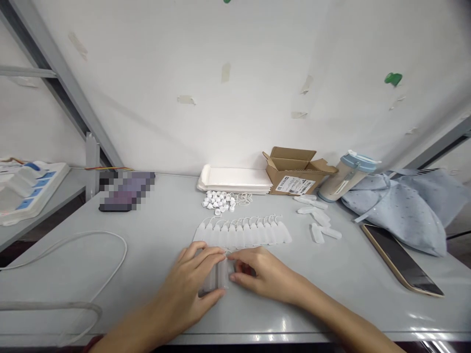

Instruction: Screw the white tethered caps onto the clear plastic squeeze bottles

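Small translucent plastic tubes (222, 274) lie flat at the front middle of the grey table. My left hand (195, 274) rests over them, fingers across their upper ends and thumb by their lower ends, covering part of them. From the right, my right hand (261, 272) comes up to the same tubes. Its index fingertip is at their top end, while the thumb stays apart lower down, with nothing visible in between. Just beyond both hands runs a neat row of similar white tubes (241, 236) with looped strings at their tops.
White caps (218, 201) and strings (243, 198) lie behind the row. Further back are stacked white trays (235, 179) and an open carton (294, 174). Loose translucent pieces (317, 233), a tumbler (342, 179), a cloth bag (401, 206) and a phone (405, 262) occupy the right. A cable (123, 252) curves at left.
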A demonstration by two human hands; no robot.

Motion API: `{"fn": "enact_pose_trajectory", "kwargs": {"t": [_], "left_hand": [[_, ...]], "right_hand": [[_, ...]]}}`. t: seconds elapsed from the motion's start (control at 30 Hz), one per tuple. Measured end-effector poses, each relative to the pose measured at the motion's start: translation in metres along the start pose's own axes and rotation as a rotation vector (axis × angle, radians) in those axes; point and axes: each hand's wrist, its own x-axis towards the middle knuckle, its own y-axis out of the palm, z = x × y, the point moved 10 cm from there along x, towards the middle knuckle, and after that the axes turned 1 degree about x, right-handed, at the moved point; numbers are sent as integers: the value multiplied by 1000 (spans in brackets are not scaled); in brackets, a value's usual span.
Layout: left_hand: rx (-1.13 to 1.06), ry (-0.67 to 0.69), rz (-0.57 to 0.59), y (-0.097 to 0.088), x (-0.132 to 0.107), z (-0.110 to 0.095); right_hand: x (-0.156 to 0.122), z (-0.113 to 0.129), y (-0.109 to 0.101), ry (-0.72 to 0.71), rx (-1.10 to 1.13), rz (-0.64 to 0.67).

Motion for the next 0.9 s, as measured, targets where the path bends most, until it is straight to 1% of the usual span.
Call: {"fn": "enact_pose_trajectory", "kwargs": {"t": [0.3,0.47,0.6,0.7,0.9], "left_hand": [[5,23,21,-1,-2,-4],[-9,13,56,0,-3,-1],[-13,4,28,0,-3,1],[-4,-26,-11,-4,-3,4],[-17,-57,57,-7,-6,13]], "right_hand": [[1,-1,7,-19,-70,10],[1,-1,8,-20,-80,11],[2,-1,8,-8,-91,14],[2,-2,9,2,-97,22],[1,0,9,-9,-109,23]]}}
